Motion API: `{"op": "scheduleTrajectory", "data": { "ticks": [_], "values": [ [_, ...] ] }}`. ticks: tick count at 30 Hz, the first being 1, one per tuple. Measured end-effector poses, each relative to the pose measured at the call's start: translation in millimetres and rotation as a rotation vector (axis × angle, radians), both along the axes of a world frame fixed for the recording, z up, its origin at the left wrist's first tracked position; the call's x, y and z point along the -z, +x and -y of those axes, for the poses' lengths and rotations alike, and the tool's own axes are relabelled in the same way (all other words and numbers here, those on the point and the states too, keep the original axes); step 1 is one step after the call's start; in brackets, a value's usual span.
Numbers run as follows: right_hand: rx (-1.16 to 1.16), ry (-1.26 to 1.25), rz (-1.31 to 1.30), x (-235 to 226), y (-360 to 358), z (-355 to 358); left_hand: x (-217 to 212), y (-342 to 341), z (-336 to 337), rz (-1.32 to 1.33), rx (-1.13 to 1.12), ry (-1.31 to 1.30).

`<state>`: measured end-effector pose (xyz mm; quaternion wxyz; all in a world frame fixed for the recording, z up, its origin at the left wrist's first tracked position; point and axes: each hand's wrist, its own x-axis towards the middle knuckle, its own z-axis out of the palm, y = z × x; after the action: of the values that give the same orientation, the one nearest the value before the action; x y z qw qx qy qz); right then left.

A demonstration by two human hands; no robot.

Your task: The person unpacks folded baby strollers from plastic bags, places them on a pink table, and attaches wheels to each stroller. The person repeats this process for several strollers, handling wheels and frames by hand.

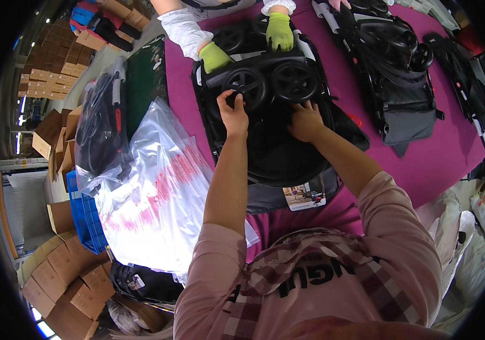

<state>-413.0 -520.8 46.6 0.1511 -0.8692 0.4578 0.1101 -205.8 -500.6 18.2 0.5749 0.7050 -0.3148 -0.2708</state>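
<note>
A folded black stroller (279,156) lies in front of me on a magenta-covered table. My left hand (233,116) is at the lower left rim of its left wheel (252,82), with thumb and finger curled against it. Just below the right wheel (294,81), my right hand (307,122) rests on the black part with its fingers apart; some fingertips are hidden. Across from me, a co-worker's two hands in yellow-green gloves (279,33) are on the stroller's far side. A printed card (305,196) shows at the near edge.
Further folded strollers (404,107) lie to the right on the magenta cover (452,164). Clear plastic bags (152,187) and a bagged stroller (102,122) are on the left. Beyond them are a blue crate (85,218) and cardboard boxes (64,277). Another person (103,25) is far left.
</note>
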Motion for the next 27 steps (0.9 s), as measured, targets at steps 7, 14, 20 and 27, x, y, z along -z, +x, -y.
{"op": "scheduleTrajectory", "data": {
  "ticks": [7,14,20,27],
  "values": [
    [-0.002,0.006,-0.077,-14.8,-19.1,-4.1,-29.6,11.6,-22.1,0.432,0.239,0.272],
    [0.009,-0.428,0.564,-39.0,-16.6,3.9,-26.9,7.7,-5.2,0.277,0.062,0.083],
    [-0.115,-0.622,0.414,15.1,-32.7,50.0,-23.9,15.9,-4.4,0.233,0.113,0.227],
    [-0.035,-0.489,0.319,6.9,-44.6,66.7,-27.6,16.5,4.9,0.500,0.177,0.340]
  ]
}}
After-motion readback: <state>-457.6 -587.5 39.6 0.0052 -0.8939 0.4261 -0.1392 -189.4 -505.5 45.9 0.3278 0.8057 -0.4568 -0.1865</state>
